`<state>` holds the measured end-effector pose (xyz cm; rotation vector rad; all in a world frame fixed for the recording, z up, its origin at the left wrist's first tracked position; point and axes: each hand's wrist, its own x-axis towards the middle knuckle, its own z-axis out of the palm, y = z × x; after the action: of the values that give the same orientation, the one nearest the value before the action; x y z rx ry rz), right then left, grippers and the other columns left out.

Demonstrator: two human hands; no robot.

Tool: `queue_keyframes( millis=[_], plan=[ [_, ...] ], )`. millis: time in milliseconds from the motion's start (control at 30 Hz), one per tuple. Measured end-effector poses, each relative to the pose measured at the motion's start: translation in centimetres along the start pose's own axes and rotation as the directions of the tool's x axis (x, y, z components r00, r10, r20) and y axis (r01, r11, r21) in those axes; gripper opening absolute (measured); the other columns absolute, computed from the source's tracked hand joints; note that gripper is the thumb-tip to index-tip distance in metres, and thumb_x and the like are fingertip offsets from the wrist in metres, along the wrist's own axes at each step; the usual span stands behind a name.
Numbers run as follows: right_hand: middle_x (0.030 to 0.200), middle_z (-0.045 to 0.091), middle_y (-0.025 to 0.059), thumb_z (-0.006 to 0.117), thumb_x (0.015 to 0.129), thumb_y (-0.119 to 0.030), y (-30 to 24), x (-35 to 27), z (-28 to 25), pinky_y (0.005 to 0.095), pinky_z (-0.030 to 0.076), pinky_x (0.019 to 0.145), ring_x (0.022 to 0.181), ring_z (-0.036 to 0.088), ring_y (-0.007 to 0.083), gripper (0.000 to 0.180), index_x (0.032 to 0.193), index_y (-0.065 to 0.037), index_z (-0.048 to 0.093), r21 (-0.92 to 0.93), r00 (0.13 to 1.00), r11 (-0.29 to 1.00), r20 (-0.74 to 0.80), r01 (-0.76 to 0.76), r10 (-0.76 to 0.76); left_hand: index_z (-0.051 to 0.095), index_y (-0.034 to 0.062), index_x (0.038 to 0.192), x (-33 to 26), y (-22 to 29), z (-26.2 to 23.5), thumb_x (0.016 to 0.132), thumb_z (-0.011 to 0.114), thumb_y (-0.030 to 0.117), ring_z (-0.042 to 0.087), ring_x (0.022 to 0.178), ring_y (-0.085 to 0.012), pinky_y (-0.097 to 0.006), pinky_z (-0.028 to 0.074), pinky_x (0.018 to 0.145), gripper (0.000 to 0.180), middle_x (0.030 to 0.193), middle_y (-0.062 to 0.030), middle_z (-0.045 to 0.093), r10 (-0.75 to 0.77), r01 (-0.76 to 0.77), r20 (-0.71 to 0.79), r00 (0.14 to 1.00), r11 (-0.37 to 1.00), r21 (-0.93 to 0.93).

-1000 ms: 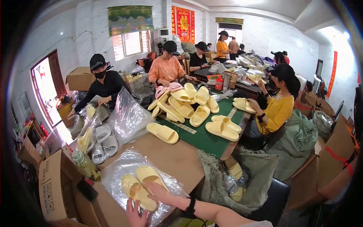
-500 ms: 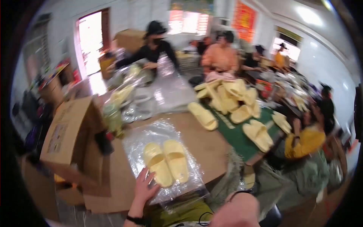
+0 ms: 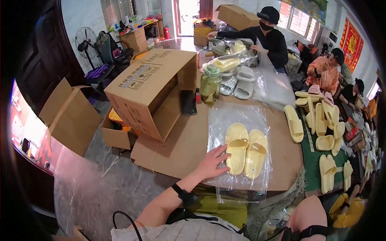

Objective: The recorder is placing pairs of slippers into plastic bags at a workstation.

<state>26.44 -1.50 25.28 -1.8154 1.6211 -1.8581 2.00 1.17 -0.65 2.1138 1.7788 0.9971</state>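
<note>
A pair of pale yellow slippers, the left slipper and the right slipper, lies side by side on a clear plastic bag. My left hand is open, fingers spread, with its fingertips at the outer edge of the left slipper and the bag beneath. A black band is on that wrist. My right arm shows as bare skin at the lower right; its hand is not visible. Cardboard covers the table under the bag.
An open cardboard box lies on its side at the left, beside a phone and a green bottle. Grey slippers sit farther back. Several yellow slippers are piled on a green mat. A co-worker in black handles plastic bags.
The view has swung left, so the box, floor and fan now show more fully. My left hand stays beside the left slipper. The slipper pair still lies on the bag.
</note>
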Motion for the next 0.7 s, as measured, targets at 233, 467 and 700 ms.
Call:
queue_keyframes(
  millis=[233, 467, 700],
  plan=[
    [0.135, 0.061, 0.0164, 0.045, 0.103, -0.017, -1.3, 1.8, 2.3, 0.044, 0.044, 0.105, 0.124, 0.058, 0.03, 0.035, 0.129, 0.001, 0.06, -0.04, 0.996, 0.995, 0.014, -0.091, 0.092, 0.06, 0.0157, 0.137, 0.2, 0.1, 0.1, 0.087, 0.071, 0.043, 0.038, 0.143, -0.0384, -0.048, 0.036, 0.116, 0.058, 0.159, -0.0146, 0.038, 0.004, -0.004, -0.003, 1.0, 1.0, -0.022],
    [0.137, 0.06, 0.0168, 0.044, 0.103, -0.016, -1.9, 3.4, 4.3, 0.0444, 0.042, 0.107, 0.126, 0.056, 0.0302, 0.036, 0.13, 0.001, 0.06, -0.083, 0.984, 0.983, 0.048, -0.165, 0.169, 0.062, 0.0173, 0.135, 0.0, 0.0, 0.4, 0.085, 0.074, 0.041, 0.039, 0.143, -0.0375, -0.049, 0.037, 0.115, 0.057, 0.159, -0.011, 0.037, 0.011, -0.011, -0.021, 1.0, 1.0, -0.026],
    [0.139, 0.059, 0.0172, 0.043, 0.103, -0.015, -2.8, 4.7, 7.0, 0.0447, 0.04, 0.11, 0.129, 0.054, 0.0304, 0.036, 0.131, 0.001, 0.059, -0.135, 0.966, 0.959, 0.03, -0.251, 0.257, 0.062, 0.0157, 0.134, 0.2, 0.0, 0.3, 0.083, 0.076, 0.038, 0.043, 0.14, -0.0405, -0.049, 0.04, 0.113, 0.057, 0.156, -0.014, 0.043, 0.04, -0.042, -0.046, 0.998, 0.998, -0.046]
  ],
)
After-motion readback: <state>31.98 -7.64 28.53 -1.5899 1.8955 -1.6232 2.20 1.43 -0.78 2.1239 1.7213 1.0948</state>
